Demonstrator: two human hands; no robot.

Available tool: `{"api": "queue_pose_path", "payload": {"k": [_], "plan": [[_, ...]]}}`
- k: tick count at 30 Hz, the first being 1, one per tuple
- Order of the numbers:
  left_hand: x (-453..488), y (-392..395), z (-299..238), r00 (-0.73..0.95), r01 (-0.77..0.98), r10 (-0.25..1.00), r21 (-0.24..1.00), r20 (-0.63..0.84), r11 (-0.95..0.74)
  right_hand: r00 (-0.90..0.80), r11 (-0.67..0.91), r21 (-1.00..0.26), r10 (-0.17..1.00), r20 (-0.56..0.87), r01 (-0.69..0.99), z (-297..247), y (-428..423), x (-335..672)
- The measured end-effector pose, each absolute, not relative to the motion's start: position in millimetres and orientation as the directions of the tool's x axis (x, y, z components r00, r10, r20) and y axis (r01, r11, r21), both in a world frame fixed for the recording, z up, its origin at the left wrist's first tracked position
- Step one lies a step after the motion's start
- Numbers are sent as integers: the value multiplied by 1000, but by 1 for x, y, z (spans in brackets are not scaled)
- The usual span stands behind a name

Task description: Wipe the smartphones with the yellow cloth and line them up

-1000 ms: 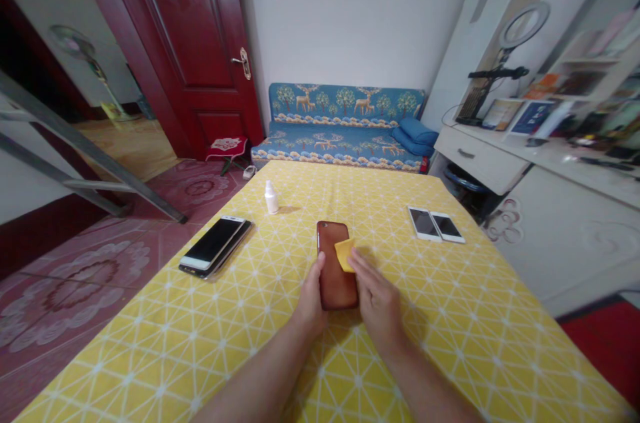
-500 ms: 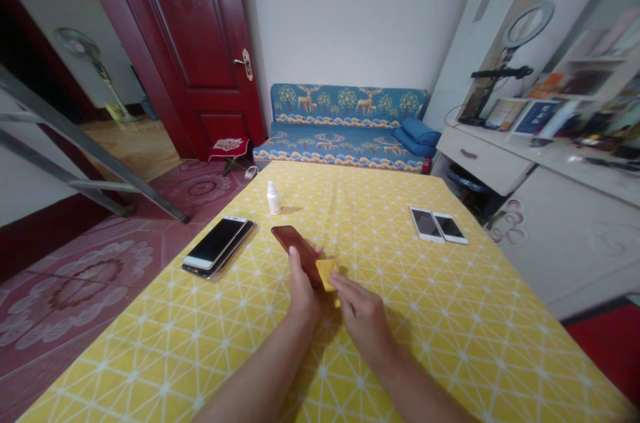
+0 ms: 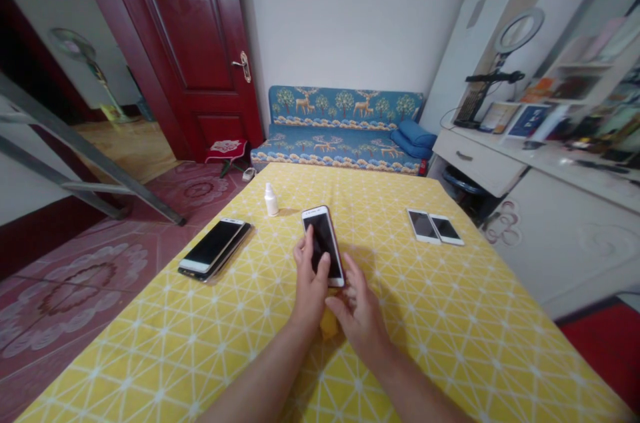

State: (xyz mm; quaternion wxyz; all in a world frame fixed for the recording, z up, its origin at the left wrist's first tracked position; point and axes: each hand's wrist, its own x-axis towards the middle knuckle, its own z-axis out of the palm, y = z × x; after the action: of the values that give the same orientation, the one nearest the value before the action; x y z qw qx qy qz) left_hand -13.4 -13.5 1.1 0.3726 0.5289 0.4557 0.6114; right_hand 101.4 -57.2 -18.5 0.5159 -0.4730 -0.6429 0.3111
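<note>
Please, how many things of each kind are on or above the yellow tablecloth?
Smartphones: 5 (held smartphone, stack of two, white pair)
Small white bottle: 1
Yellow cloth: 1
Total: 7

Showing five phones (image 3: 323, 246), one bottle (image 3: 271, 200), one cloth (image 3: 329, 328), one left hand (image 3: 311, 289), one right hand (image 3: 360, 316), one bench (image 3: 410, 349).

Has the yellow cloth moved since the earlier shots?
Yes: the yellow cloth has shifted toward the person, farther from the white bottle.
</note>
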Motion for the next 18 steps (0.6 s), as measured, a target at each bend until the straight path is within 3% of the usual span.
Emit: {"api": "queue_pose_path", "payload": {"k": [2, 7, 13, 18], "plan": [[-10, -13, -3, -89, -22, 935, 938, 342, -345, 82, 298, -932, 944, 320, 207, -19, -54, 101], [-6, -10, -10, 66, -191, 962, 950, 265, -248, 334, 142, -985, 928, 166, 96, -11, -41, 121], [-10, -8, -13, 141, -72, 964, 973, 226, -217, 510, 134, -975, 835, 207, 176, -18, -16, 177], [-8, -16, -10, 430, 174, 826, 864, 364, -471, 417, 46, -997, 906, 66, 58, -17, -15, 186]]}}
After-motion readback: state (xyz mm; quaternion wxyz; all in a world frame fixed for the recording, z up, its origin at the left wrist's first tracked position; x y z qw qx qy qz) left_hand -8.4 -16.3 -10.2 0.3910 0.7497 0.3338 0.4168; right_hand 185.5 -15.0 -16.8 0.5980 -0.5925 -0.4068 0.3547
